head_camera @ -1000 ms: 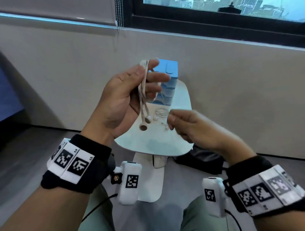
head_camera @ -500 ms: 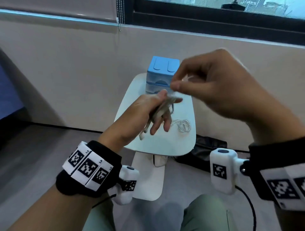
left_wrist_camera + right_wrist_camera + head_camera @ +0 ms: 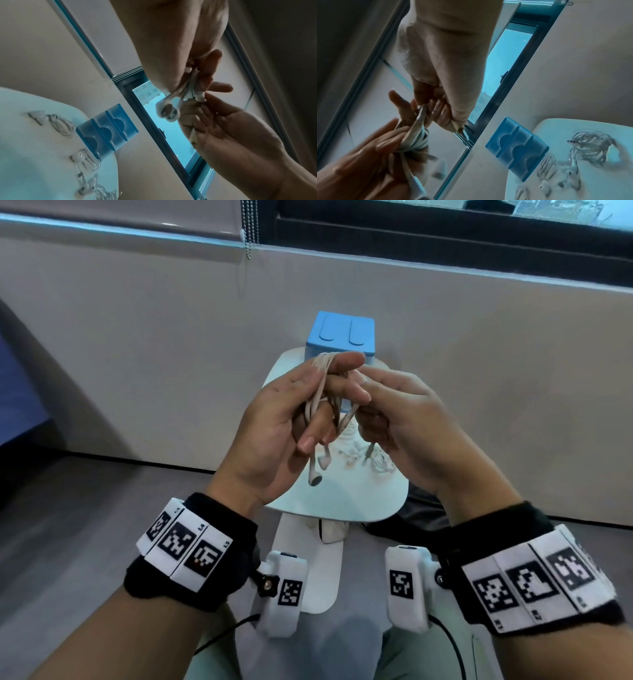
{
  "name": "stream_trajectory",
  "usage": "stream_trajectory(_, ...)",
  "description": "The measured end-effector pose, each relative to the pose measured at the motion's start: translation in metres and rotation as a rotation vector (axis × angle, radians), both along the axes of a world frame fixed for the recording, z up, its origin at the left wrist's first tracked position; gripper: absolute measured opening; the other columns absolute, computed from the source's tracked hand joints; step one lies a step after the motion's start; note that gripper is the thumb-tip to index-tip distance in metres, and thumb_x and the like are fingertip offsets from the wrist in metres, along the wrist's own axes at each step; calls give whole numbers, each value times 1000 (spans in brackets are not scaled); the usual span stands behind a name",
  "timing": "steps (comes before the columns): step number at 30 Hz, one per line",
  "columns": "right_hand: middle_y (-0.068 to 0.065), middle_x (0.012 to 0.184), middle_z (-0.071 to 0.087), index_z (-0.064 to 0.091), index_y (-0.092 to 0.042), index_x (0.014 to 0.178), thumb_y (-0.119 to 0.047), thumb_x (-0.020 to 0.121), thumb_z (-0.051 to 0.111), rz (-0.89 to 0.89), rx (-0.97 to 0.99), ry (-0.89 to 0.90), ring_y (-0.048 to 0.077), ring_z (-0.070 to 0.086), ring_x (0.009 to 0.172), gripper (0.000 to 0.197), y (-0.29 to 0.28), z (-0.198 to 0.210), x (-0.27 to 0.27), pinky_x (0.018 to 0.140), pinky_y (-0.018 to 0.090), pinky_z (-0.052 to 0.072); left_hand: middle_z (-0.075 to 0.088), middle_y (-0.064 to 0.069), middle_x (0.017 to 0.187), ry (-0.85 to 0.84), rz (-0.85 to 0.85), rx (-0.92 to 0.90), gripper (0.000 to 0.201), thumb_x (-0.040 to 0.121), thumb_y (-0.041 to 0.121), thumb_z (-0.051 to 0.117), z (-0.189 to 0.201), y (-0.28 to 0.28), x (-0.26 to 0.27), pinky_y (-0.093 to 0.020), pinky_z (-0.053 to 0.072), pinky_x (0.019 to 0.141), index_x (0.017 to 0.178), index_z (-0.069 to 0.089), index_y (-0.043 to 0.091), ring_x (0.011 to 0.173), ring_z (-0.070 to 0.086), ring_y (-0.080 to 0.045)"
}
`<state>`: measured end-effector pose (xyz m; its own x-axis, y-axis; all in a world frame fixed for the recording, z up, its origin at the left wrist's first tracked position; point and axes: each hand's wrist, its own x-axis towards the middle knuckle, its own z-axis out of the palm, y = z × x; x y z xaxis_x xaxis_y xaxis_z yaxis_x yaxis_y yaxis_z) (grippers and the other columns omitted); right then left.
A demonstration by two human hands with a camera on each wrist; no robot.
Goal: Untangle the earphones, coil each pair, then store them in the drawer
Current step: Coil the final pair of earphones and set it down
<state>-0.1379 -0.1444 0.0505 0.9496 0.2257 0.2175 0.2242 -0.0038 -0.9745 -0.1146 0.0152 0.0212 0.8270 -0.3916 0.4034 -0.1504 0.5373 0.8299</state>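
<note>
No readable writing; left hand [image 3: 274, 426] grips the earphones [image 3: 317, 419] wound on its fingers, right hand [image 3: 404, 419] pinching the cord.

drawer box [image 3: 340, 337] front hidden, earbuds [image 3: 439, 171] blurred

Earphone cable [image 3: 317, 402]: we see flat, matt rubbery cord
Drawer box [image 3: 342, 337]: smooth plastic — translucent blue
Table [image 3: 342, 501]: smooth, glossy white

Only "L4" and "L5" read, on the left wristband [image 3: 186, 542].
</note>
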Motion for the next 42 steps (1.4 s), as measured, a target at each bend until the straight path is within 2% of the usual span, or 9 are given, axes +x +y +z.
stream_trajectory(3, -10, 61, 59, 58, -1, 94, -15, 111, 42, -53, -179, -120, -1, 49, 50, 27, 3, 5, 3, 54, 12, 38, 66, -6, 72, 50, 22, -3, 44, 108, 27, 33, 4, 0, 0, -29, 39, 64, 112, 70, 3, 45, 32, -17)
stream_trajectory(8, -5, 76, 55, 49, -17, 79, -26, 109, 45, -216, -614, -325, 14, 51, 71, 32, 3, -2, 10, 67, 32, 45, 53, -2, 54, 185, 227, 91, 35, 102, 29, 55, 13, 1, 3, -20, 43, 50, 76, 65, 8, 42, 44, -11)
stream_trajectory(10, -8, 73, 51, 40, -23, 74, -24, 110, 43, -264, -697, -355, 9, 46, 68, 36, 4, -3, 8, 64, 24, 39, 53, -1, 54, 201, 273, 154, 29, 93, 32, 66, 12, 0, 4, -22, 46, 54, 75, 63, 10, 43, 45, -11)
stream_trajectory(14, -7, 68, 46, 38, -19, 77, -26, 110, 39, -308, -814, -401, 12, 45, 65, 34, 1, -3, 6, 61, 33, 34, 59, -3, 62, 161, 314, 211, 29, 84, 32, 75, 9, 2, 4, -21, 48, 54, 102, 63, 11, 53, 53, -14)
stream_trajectory(21, -1, 69, 47, 37, -21, 76, -37, 108, 35, -230, -1127, -332, 19, 45, 63, 36, -14, 13, 0, 56, 39, 31, 64, -5, 71, 109, 223, 336, 8, 100, 10, 62, 12, 4, 3, -28, 56, 71, 103, 65, 4, 63, 62, -18)
stream_trajectory(28, -3, 76, 54, 63, -13, 94, -37, 102, 47, -159, -748, -273, 14, 48, 70, 30, -34, 19, -5, 68, 38, 41, 50, 0, 67, 147, 202, 340, 7, 104, 6, 53, 14, -7, 0, -18, 31, 51, 101, 59, 3, 50, 34, -6)
stream_trajectory(35, -10, 95, 60, 68, -32, 87, -25, 99, 64, -276, -883, -422, 13, 57, 88, 14, -44, 27, 7, 77, 27, 46, 51, 4, 67, 63, 172, 342, 14, 103, 4, 53, 26, -11, -2, -19, 31, 51, 93, 61, 10, 52, 38, -4)
stream_trajectory(39, 22, 86, 70, 75, -11, 88, -20, 89, 75, -193, -598, -292, 37, 64, 69, 8, -29, 27, 12, 70, 56, 57, 56, 6, 67, 24, 175, 319, 16, 103, 4, 53, 29, -15, -4, -20, 31, 53, 91, 61, 11, 56, 43, -3)
stream_trajectory(42, 26, 91, 72, 75, 2, 93, 1, 89, 69, -115, -322, -124, 33, 65, 80, 7, -23, 27, 9, 87, 51, 58, 62, 5, 69, -14, 219, 322, 16, 104, 3, 52, 31, -13, -5, -18, 36, 53, 92, 59, 10, 56, 50, -4)
